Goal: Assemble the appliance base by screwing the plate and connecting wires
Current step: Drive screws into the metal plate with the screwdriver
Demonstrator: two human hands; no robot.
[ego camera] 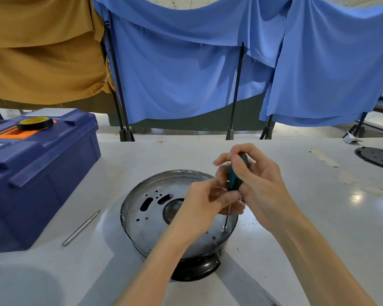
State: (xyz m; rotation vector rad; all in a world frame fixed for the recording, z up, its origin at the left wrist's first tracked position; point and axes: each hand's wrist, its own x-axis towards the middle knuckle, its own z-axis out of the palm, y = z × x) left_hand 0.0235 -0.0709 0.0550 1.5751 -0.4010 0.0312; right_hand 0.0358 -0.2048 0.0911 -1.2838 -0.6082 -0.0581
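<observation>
Near the middle of the white table [318, 217] sits the appliance base [197, 269], a round shell with a black underside and a shiny metal wall. It tips slightly toward the viewer. Inside it lies the metal plate [146, 217], pierced with slots and small holes round a dark central opening.

Both hands hover over the right half of the base. The right hand [258, 184] is wrapped round the green and black handle of a screwdriver [234, 175], thumb against the handle and fingers curled behind it. The tool stands almost upright. Just below and to the left, the left hand [199, 204] pinches the screwdriver where the handle meets the thin shaft; its forearm crosses the near rim of the base. The shaft runs down from between the hands, and its tip meets a small screw [224, 228] on the plate's near right edge, close to the wall.

To the left of the base, apart from it, a slim metal rod [81, 228] lies slantwise on the table. Further left stands a dark blue toolbox [42, 180] with an orange inset in its lid, and a roll of black tape [34, 123] rests on that lid. At the far right edge a black perforated disc [378, 157] lies flat. Beyond the table, blue cloth [186, 74] and mustard cloth [42, 51] hang from black stands.
</observation>
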